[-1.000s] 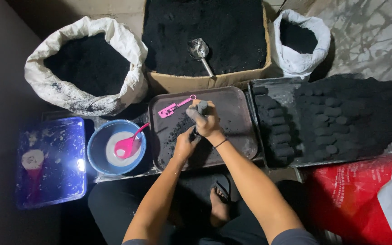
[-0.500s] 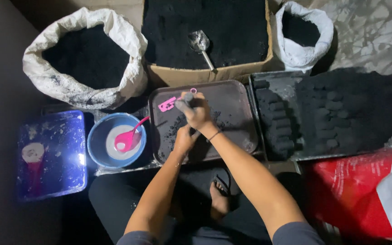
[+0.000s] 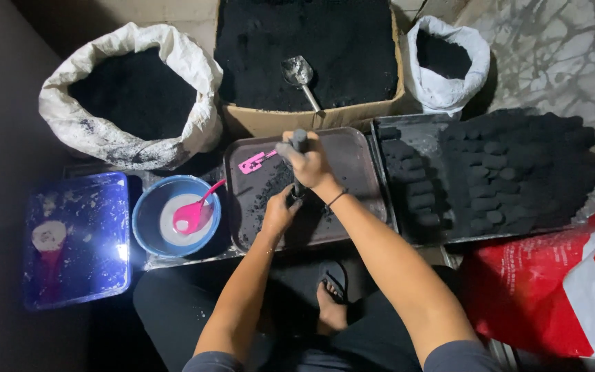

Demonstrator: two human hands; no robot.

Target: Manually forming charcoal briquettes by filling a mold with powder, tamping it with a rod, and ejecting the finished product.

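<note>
A dark upright tube-shaped press tool (image 3: 298, 165) stands on the brown rectangular metal tray (image 3: 359, 172) in the middle of the scene, its lower end among loose black powder (image 3: 270, 196) scattered over the tray's left half. The right hand (image 3: 309, 162) has its fingers wrapped tight around the tool's top end, while the left hand (image 3: 280, 210) has its fingers closed around the lower part, just above the tray.

A small pink plastic scraper (image 3: 255, 162) lies on the tray's far left corner. Left of the tray sits a round blue bowl (image 3: 147, 210) of white paste with a pink spoon (image 3: 197, 210) in it, and further left a blue rectangular lid (image 3: 77, 238). Right of the tray, a black tray (image 3: 387, 131) carries rows of pressed black briquettes (image 3: 504, 172); a red and white plastic sack (image 3: 552, 289) lies near right. On the far side stand a large white woven sack (image 3: 194, 131) of black powder, a cardboard box (image 3: 311, 118) of the same with a metal scoop (image 3: 299, 74) in it, and a smaller white sack (image 3: 449, 89).

As I judge it, the tool could slip sideways on the powder-coated metal if pressed off-vertical, spilling its fill or pinching the lower fingers against the tray.
</note>
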